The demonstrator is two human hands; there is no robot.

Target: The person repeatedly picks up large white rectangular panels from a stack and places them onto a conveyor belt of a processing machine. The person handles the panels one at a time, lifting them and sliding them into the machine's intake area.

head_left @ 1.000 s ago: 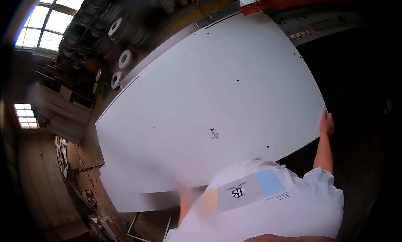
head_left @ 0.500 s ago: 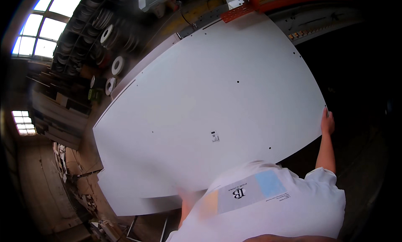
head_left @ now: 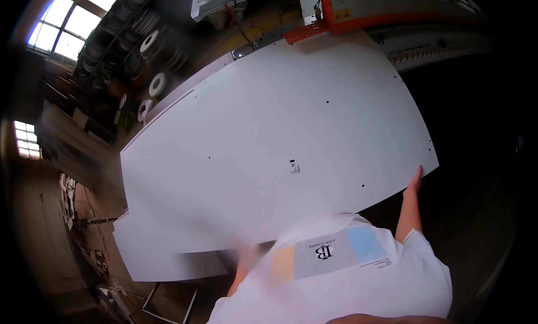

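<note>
Over the last second the large white flat panel (head_left: 280, 139) has slid farther from the person's body toward the grey machine with an orange guard (head_left: 347, 16), and the view has tipped up with it; judging by that, the board is being fed forward. The right hand (head_left: 414, 181) stays at the panel's near right corner, fingers stretched flat along the edge, pressing rather than wrapping it. The left hand (head_left: 246, 251) is a blur at the near edge, just below the board; whether its fingers grip cannot be told. The panel is smooth, matt and rigid, dotted with small drilled holes, with a small label (head_left: 295, 166) well ahead of both hands. A second white board (head_left: 151, 251) lies beneath, left of the left fingers.
</note>
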